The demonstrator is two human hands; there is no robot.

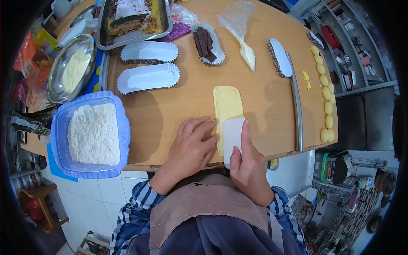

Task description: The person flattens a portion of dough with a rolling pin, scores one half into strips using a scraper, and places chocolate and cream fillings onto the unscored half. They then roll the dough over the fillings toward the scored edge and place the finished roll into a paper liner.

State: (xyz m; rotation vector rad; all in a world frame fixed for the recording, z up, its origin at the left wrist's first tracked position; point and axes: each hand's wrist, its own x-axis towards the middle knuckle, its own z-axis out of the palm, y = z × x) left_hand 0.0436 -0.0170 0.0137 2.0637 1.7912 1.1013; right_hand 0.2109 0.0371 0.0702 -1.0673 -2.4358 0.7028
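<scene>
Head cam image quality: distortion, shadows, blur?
Head view: fisheye bows the edges of the table, corners go black; head view: a soft shadow lies right of the blue tub; head view: dough and white scraper look reasonably crisp, no obvious motion blur.

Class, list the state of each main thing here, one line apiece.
Dough, flattened, partly covered
White scraper, held over dough
Left hand, at dough's left edge
Right hand, gripping scraper
Blue tub, uncovered, holding white powder
Metal bowl, uncovered, holding pale contents
Piping bag, lying down, partly filled
Paper tray, holding dark bars
Two left paper trays, upright
Pale yellow balls, rounded, roughly lined up
</scene>
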